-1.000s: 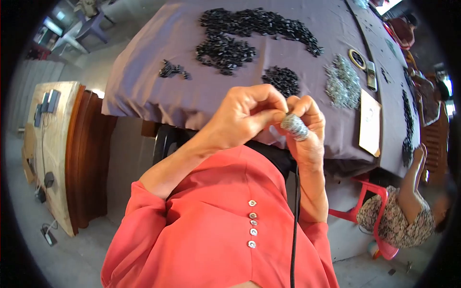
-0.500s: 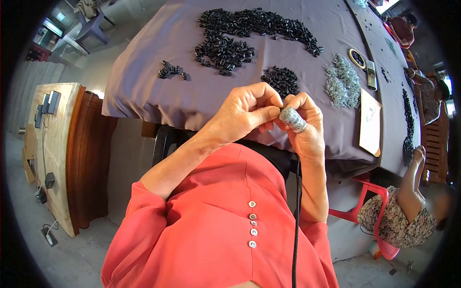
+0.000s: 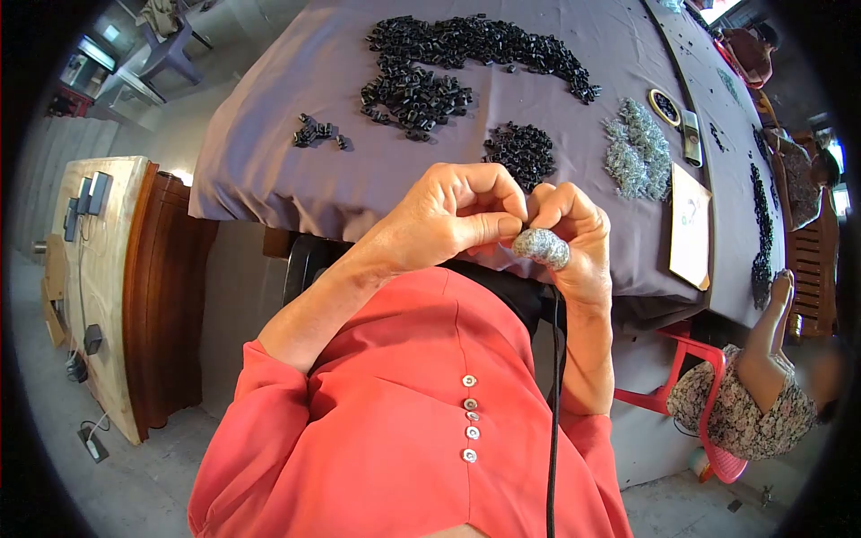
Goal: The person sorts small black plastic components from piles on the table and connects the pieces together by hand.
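Note:
My left hand is closed in a pinch, thumb against index finger, over the table's front edge. What sits between those fingertips is too small to make out. Touching it on the right, my right hand has its fingers curled together, and its thumb is wrapped in a grey speckled covering. Whatever this hand grips is hidden. Just beyond both hands lies a small pile of black pieces on the purple cloth.
Larger heaps of black pieces lie farther back. To the right are a clear glittering pile, a roll of tape and a flat board. A seated person is at right; a wooden cabinet stands left.
Both hands have shifted slightly; the wrapped right thumb has tilted flatter and dropped a little. The fingertips remain close together.

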The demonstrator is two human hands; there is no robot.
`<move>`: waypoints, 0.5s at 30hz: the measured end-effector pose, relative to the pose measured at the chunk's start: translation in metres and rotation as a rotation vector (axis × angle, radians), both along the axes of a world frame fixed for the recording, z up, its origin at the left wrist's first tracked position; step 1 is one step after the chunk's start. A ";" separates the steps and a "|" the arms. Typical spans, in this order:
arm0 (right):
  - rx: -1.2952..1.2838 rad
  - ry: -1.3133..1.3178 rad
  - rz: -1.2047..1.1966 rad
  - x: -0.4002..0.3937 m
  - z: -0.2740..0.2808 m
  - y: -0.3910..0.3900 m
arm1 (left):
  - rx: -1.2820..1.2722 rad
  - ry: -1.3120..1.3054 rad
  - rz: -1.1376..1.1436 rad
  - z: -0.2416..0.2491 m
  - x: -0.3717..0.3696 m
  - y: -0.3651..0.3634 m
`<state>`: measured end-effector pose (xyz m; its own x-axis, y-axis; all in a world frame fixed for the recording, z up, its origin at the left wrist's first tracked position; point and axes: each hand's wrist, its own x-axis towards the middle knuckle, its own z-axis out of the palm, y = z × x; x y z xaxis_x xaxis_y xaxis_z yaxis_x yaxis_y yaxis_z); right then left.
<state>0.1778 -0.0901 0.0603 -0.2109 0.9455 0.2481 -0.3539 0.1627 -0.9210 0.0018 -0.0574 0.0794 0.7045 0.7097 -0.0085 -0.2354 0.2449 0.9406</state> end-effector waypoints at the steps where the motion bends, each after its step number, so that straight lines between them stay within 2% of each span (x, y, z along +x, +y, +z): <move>1: 0.030 0.005 -0.005 -0.001 0.000 0.000 | 0.003 0.008 0.008 0.002 0.000 -0.002; 5: 0.155 -0.157 -0.163 -0.007 0.003 -0.005 | 0.062 -0.026 0.059 0.004 0.001 -0.005; 9: 0.243 -0.351 -0.286 -0.009 0.009 -0.013 | 0.252 0.050 0.113 0.007 -0.001 -0.008; 13: 0.342 -0.393 -0.233 -0.004 0.010 -0.011 | 0.345 0.111 0.116 0.012 -0.003 -0.013; 15: 0.304 -0.346 -0.177 -0.002 0.012 -0.011 | 0.387 0.126 0.125 0.016 -0.003 -0.016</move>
<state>0.1761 -0.1014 0.0723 -0.1719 0.8700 0.4622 0.0219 0.4724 -0.8811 -0.0008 -0.0732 0.0953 0.6235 0.7572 0.1945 -0.1180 -0.1548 0.9809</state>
